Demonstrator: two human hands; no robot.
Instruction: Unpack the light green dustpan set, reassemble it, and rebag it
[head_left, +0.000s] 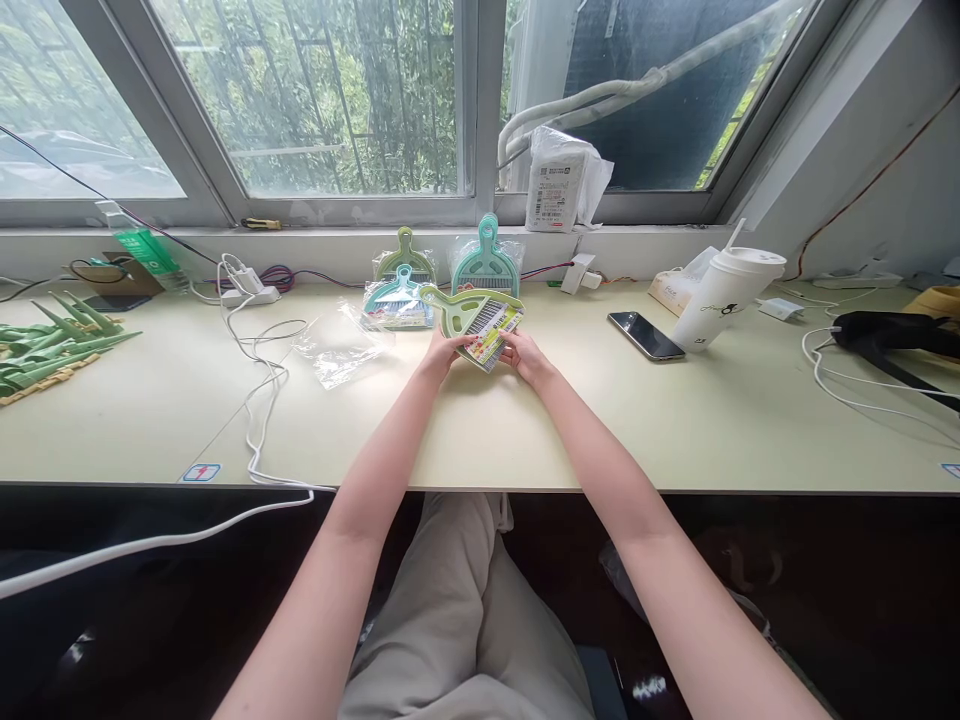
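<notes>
Gripping from both sides, the left hand (439,352) and right hand (527,356) close their fingers on a pale green mini dustpan (469,310) with a printed label card (491,333) against it, held just above the middle of the tabletop (675,420). As a judgement, this set appears unbagged or only half packed: an empty clear bag (339,346) lies just to the left, while three bagged dustpan sets (442,272) stand along the tabletop's far edge, seemingly finished. A phone (645,335) and a lidded cup (724,296) sit toward the right. Whether a brush sits behind the card is hidden, and the label print is too small to read.
</notes>
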